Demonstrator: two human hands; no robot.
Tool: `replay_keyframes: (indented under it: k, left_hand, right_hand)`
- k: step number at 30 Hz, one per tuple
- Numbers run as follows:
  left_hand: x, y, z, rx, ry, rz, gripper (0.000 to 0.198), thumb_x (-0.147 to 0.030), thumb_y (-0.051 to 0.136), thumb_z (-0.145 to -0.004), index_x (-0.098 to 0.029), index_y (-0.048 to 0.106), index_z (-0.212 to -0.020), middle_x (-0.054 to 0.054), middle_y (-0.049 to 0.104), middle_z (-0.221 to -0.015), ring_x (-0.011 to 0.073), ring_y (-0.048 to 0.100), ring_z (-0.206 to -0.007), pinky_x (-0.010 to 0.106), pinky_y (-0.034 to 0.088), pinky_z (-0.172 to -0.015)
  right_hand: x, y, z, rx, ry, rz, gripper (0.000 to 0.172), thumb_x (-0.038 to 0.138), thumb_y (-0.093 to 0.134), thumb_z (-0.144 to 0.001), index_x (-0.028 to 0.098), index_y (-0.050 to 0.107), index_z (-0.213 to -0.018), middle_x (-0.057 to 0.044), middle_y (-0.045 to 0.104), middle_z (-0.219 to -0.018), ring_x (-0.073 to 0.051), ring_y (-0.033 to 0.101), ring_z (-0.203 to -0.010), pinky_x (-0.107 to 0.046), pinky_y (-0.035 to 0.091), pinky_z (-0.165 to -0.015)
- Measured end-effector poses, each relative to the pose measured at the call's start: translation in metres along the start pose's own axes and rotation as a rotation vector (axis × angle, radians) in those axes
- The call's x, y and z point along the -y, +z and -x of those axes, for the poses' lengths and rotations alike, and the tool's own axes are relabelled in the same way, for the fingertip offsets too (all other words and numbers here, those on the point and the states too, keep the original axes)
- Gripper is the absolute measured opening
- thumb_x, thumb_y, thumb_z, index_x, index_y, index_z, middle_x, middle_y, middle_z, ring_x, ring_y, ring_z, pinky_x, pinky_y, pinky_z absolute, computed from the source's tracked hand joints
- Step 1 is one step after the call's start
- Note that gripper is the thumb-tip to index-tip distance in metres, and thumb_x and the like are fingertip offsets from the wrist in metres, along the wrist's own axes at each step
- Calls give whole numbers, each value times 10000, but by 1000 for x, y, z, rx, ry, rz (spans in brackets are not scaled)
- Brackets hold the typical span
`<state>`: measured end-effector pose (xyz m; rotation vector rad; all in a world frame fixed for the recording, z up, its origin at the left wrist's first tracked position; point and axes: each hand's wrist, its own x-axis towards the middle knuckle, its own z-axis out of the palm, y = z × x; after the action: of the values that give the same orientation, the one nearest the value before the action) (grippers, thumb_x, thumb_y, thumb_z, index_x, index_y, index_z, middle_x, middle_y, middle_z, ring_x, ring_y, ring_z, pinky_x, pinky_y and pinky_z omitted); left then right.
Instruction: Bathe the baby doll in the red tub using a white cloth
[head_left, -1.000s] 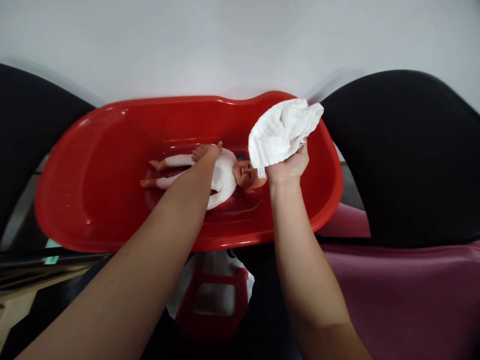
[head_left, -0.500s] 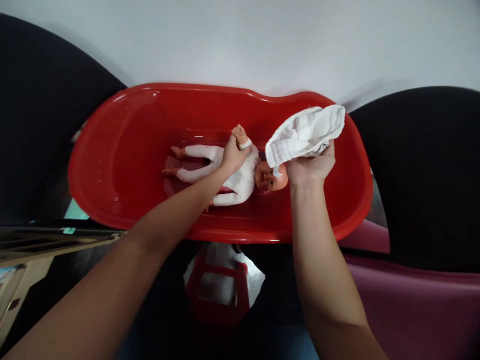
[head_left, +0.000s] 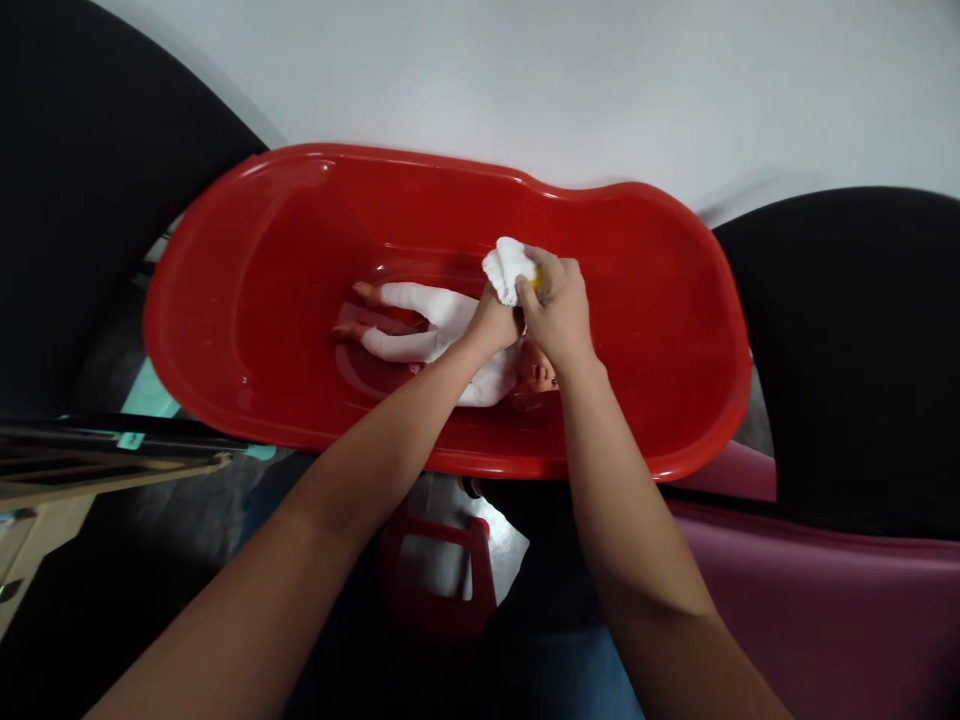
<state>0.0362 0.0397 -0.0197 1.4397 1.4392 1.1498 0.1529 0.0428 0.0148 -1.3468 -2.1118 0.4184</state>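
Head camera looks down on a baby doll (head_left: 450,345) lying on its back in a red plastic baby bathtub (head_left: 375,165), its head toward the right end of the tub and its feet toward the left. The doll sits near the middle of the tub floor, well apart from both ends. It wears a white long-sleeved bodysuit (head_left: 420,325) that covers the legs, with the bare feet showing, and its face turns up just below the hands. A white cloth (head_left: 508,270), bunched into a small wad, sits above the doll's chest and shoulder. The left hand (head_left: 493,322) and the right hand (head_left: 556,310) are together, touching each other and both closed around the wad. The right fingers (head_left: 540,270) press down on its right side, and the left hand lies under its lower edge. A small yellow patch (head_left: 537,279) shows between the cloth and the right fingers, too small to tell what it is. The doll's arms are hidden behind the hands and cloth. Both bare forearms reach in over the near rim of the tub. Below that rim stands a red frame (head_left: 439,530) with something white and shiny around it. Large black curved shapes (head_left: 97,200) rise on either side of the tub, a white surface (head_left: 525,70) lies beyond it, and a maroon surface (head_left: 810,610) spreads at lower right.
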Motion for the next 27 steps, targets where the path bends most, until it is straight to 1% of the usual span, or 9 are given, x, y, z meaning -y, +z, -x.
replay_keyframes:
  k: [2,4,6,12,16,20,24,25,27]
  left_hand:
    - [4,-1,-2,49,94,-54,84,-179,643,-1056,-204,655,-1136,76,708,-1094,271,615,-1145,398,512,-1040]
    - [5,-4,-3,87,166,-153,193,-62,659,-953,-184,693,-1099,104,726,-1067,303,652,-1127,426,538,-1018]
    - [6,-7,-4,95,176,-264,251,-11,638,-901,-166,723,-1079,134,745,-1077,333,670,-1129,454,542,-1026]
    - [7,-12,-10,161,182,-492,385,45,556,-884,-148,758,-1149,170,760,-1238,338,653,-1231,467,464,-1153]
    - [3,-15,-12,210,186,-497,381,35,544,-910,-169,761,-1148,142,762,-1257,323,648,-1255,463,433,-1180]
    - [3,-16,-12,197,180,-417,319,14,587,-926,-176,765,-1109,140,763,-1221,342,644,-1265,468,427,-1184]
    - [9,-15,-12,121,122,-383,241,1,642,-912,-161,746,-1058,151,745,-1143,373,667,-1185,516,445,-1169]
    - [11,-15,-12,95,107,-380,243,9,644,-905,-167,736,-1043,144,740,-1128,373,668,-1174,520,454,-1162]
    - [13,-15,-12,56,83,-381,247,22,656,-893,-180,716,-1023,134,730,-1129,372,662,-1181,517,471,-1145]
  right_hand:
    - [-5,-7,-2,3,38,1,545,609,418,-1113,254,591,-1489,-150,657,-1297,-321,644,-1198,-535,519,-1074]
    - [-6,-11,-2,-5,91,28,542,639,418,-1107,250,599,-1438,-150,676,-1266,-321,663,-1153,-515,527,-1030]
    - [-5,-11,-3,-6,166,68,547,655,421,-1102,243,589,-1421,-155,703,-1221,-326,680,-1108,-504,527,-990]
    - [-1,-7,-6,35,373,155,577,655,398,-1111,182,591,-1379,-131,725,-941,-326,708,-987,-454,501,-901]
    - [-1,-10,-6,-14,388,145,544,642,392,-1113,185,630,-1287,-107,701,-874,-298,697,-917,-421,486,-854]
    - [-6,-6,-5,-67,356,78,558,668,337,-1119,207,644,-1188,-76,660,-813,-277,683,-862,-416,491,-832]
    - [-18,-2,-10,-199,302,-23,624,696,215,-1124,232,626,-1049,-56,625,-825,-250,676,-853,-416,527,-831]
    - [-23,-4,-12,-258,311,-52,629,698,191,-1121,237,607,-1020,-51,614,-838,-244,676,-858,-416,541,-832]
    - [-35,-12,-16,-470,374,-135,604,671,156,-1113,242,557,-978,-59,596,-882,-241,673,-889,-425,566,-863]
